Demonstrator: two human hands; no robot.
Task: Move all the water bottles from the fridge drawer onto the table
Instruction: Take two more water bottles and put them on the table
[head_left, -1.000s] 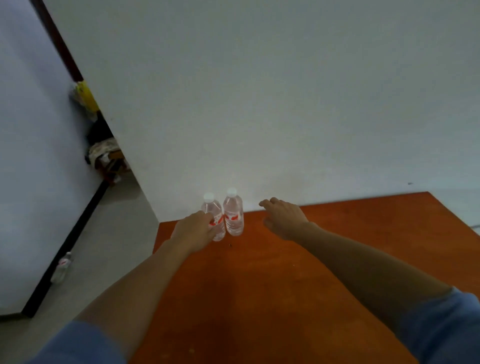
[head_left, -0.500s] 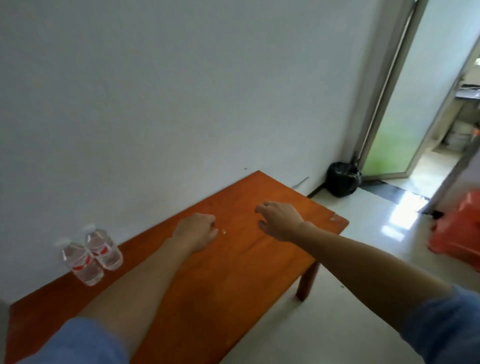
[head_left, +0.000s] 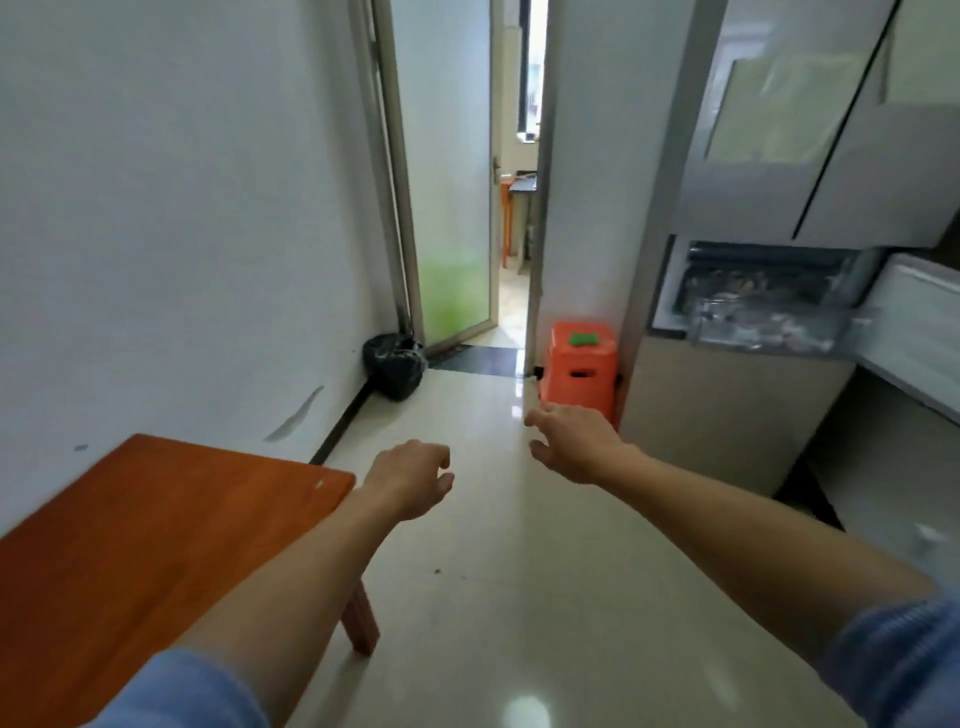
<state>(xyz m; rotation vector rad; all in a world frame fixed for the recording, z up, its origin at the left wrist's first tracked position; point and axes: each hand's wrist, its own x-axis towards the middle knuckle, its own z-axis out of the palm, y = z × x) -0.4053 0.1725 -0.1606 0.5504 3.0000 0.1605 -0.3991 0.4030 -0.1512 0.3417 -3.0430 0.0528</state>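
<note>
Left hand: left hand (head_left: 410, 480), bare, empty, fingers loosely curled and partly spread, held out over the floor just past the table's corner.
Right hand: right hand (head_left: 574, 441), bare, empty, fingers spread fairly wide, reaching forward toward the fridge side of the room.
Sleeves: blue fabric cuffs at both lower corners of the view.
Table: orange-brown rectangular wooden table (head_left: 135, 530), lower left against the white wall; the part in view carries nothing, and its far end lies outside the view.
Fridge drawer: clear plastic pull-out fridge drawer (head_left: 763, 306), standing open at the right under the grey upper doors; pale shapes with a trace of red show inside.
Water bottles: none can be made out with certainty; the drawer contents are blurred, so the count cannot be told.
Stool: bright orange plastic stool (head_left: 582, 364), with a small green item on top, standing just beside the fridge.
Bag: black plastic rubbish bag (head_left: 395, 364), on the floor by the frosted glass door.
Floor: glossy cream tiles between table and fridge, free of obstacles.
Step in hand: judged as the empty-handed trip toward the drawer for a further pick-up.
Next move calls for: closing the gap to the drawer, reaching down into it, and wrapping each hand around an upright bottle body before lifting clear of the drawer wall.
</note>
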